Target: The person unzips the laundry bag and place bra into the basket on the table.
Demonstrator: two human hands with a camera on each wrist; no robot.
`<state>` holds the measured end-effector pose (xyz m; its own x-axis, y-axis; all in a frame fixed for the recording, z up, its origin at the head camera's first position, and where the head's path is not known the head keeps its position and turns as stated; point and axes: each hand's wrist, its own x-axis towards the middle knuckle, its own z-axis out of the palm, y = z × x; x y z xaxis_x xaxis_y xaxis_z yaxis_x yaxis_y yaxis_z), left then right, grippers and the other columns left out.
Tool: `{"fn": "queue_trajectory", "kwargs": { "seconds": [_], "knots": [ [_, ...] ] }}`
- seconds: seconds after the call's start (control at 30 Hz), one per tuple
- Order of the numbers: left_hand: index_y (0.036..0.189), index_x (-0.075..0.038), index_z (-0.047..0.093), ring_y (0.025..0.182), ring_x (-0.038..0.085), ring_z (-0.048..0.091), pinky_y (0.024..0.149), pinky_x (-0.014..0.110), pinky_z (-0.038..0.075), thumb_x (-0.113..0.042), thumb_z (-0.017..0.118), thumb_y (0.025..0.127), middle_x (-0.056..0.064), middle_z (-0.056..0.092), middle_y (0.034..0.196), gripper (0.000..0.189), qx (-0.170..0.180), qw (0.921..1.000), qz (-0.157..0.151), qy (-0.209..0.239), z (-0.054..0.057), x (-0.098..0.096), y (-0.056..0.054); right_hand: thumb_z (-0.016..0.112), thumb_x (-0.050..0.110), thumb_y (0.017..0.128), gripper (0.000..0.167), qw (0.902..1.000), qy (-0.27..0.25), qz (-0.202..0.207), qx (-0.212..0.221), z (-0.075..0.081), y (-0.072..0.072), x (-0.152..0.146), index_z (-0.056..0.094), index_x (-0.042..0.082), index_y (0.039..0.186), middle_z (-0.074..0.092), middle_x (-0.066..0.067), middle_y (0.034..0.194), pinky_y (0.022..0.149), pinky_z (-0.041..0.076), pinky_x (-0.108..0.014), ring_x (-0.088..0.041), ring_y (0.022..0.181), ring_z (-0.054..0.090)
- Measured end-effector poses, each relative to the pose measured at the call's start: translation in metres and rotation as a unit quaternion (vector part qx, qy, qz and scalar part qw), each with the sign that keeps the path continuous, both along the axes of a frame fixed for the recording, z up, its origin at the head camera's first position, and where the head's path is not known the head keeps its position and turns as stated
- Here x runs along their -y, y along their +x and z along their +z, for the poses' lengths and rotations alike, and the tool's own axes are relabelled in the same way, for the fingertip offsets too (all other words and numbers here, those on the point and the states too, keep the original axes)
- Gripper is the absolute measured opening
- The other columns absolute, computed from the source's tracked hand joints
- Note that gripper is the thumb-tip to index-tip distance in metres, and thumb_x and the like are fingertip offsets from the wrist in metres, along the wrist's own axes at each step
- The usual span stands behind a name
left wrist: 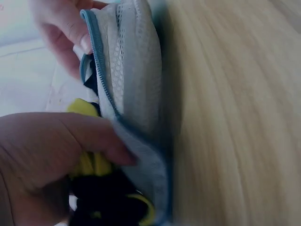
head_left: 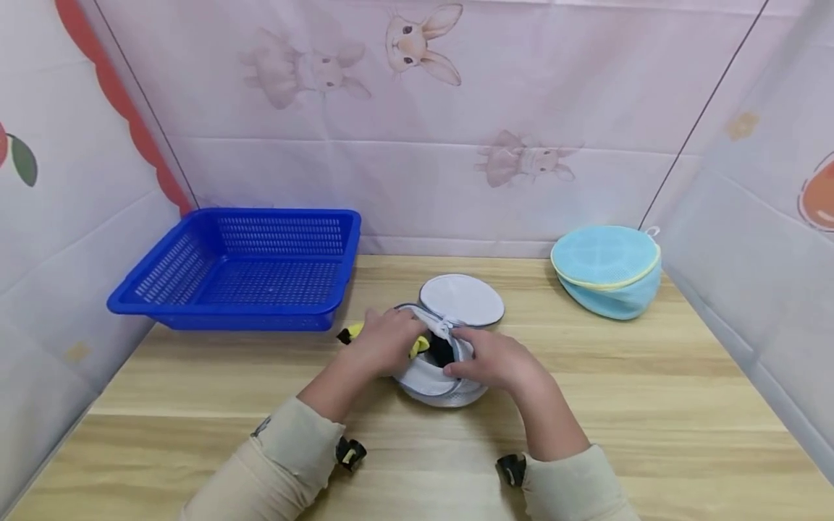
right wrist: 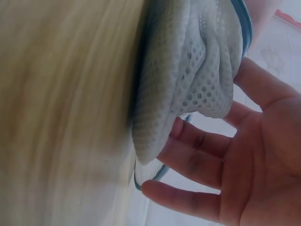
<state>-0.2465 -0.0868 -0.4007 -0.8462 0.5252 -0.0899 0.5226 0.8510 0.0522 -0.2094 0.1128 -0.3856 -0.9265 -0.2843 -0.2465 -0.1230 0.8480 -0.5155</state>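
Observation:
A white mesh laundry bag [head_left: 433, 380] with a grey-blue zipper sits on the table, its round lid [head_left: 462, 299] folded back. My left hand [head_left: 387, 344] grips a bunched black-and-yellow cloth item [left wrist: 89, 165] at the bag's left side. Part of the cloth lies within the mouth and part sticks out beyond the hand; its exact kind is hidden. In the left wrist view, the left thumb lies across the rim. My right hand [head_left: 491, 358] pinches the opposite rim between thumb and fingers. Those fingers [right wrist: 193, 162] lie along the mesh wall in the right wrist view.
A blue plastic basket [head_left: 247, 322] stands at the back left. At the back right is a light-blue mesh bag [head_left: 609, 271] with a yellow zipper edge. Printed cloth walls [head_left: 423, 195] enclose the wooden table [head_left: 651, 391] at the back and sides.

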Motion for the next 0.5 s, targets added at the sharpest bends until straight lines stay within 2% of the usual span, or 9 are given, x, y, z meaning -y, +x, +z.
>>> {"fn": "queue_trajectory", "kwargs": {
  "seconds": [0.1, 0.17, 0.27, 0.33, 0.43, 0.5],
  "knots": [
    [0.117, -0.024, 0.068, 0.111, 0.022, 0.059, 0.09, 0.057, 0.046, -0.009, 0.073, 0.081, -0.002, 0.066, 0.119, 0.04, -0.004, 0.9995, -0.015, 0.027, 0.001, 0.001, -0.001, 0.072, 0.042, 0.087, 0.067, 1.0, -0.005, -0.006, 0.004, -0.003, 0.001, -0.002, 0.05, 0.017, 0.145, 0.053, -0.011, 0.144, 0.106, 0.04, -0.053, -0.033, 0.131, 0.05],
    [0.116, -0.022, 0.066, 0.106, 0.02, 0.061, 0.086, 0.05, 0.05, -0.01, 0.074, 0.08, -0.002, 0.066, 0.115, 0.038, -0.015, 0.9987, -0.023, 0.043, 0.003, 0.001, -0.001, 0.071, 0.044, 0.087, 0.067, 0.9998, -0.01, -0.013, 0.01, -0.005, 0.001, -0.003, 0.05, 0.017, 0.144, 0.054, -0.011, 0.143, 0.106, 0.041, -0.054, -0.033, 0.13, 0.051],
    [0.12, -0.021, 0.063, 0.102, 0.018, 0.061, 0.087, 0.042, 0.052, -0.011, 0.076, 0.081, -0.001, 0.065, 0.114, 0.042, -0.025, 0.9952, -0.016, 0.094, 0.01, 0.002, 0.0, 0.071, 0.046, 0.086, 0.067, 0.9996, -0.009, -0.021, 0.015, -0.007, 0.001, -0.004, 0.051, 0.016, 0.143, 0.056, -0.012, 0.141, 0.105, 0.042, -0.053, -0.032, 0.128, 0.052],
    [0.126, -0.02, 0.058, 0.102, 0.017, 0.06, 0.089, 0.038, 0.053, -0.011, 0.077, 0.08, 0.001, 0.063, 0.116, 0.05, -0.02, 0.9904, -0.004, 0.137, 0.015, 0.002, 0.002, 0.071, 0.047, 0.086, 0.067, 0.9996, -0.006, -0.024, 0.015, -0.008, -0.001, -0.004, 0.052, 0.016, 0.143, 0.056, -0.011, 0.141, 0.104, 0.042, -0.053, -0.031, 0.127, 0.053],
    [0.138, -0.02, 0.047, 0.105, 0.017, 0.058, 0.093, 0.038, 0.052, -0.005, 0.079, 0.077, 0.004, 0.06, 0.122, 0.07, 0.014, 0.9785, 0.015, 0.205, 0.022, 0.001, 0.006, 0.071, 0.048, 0.085, 0.067, 0.9997, 0.001, -0.024, 0.009, -0.006, -0.003, -0.004, 0.052, 0.016, 0.142, 0.058, -0.011, 0.139, 0.104, 0.043, -0.053, -0.03, 0.125, 0.055],
    [0.142, -0.02, 0.041, 0.105, 0.016, 0.057, 0.092, 0.037, 0.052, -0.003, 0.079, 0.075, 0.004, 0.06, 0.122, 0.079, 0.037, 0.9709, 0.023, 0.235, 0.024, 0.001, 0.008, 0.071, 0.048, 0.085, 0.068, 0.9996, 0.003, -0.025, 0.01, -0.005, -0.005, -0.003, 0.052, 0.017, 0.142, 0.058, -0.011, 0.139, 0.104, 0.043, -0.053, -0.03, 0.126, 0.054]
  ]
}}
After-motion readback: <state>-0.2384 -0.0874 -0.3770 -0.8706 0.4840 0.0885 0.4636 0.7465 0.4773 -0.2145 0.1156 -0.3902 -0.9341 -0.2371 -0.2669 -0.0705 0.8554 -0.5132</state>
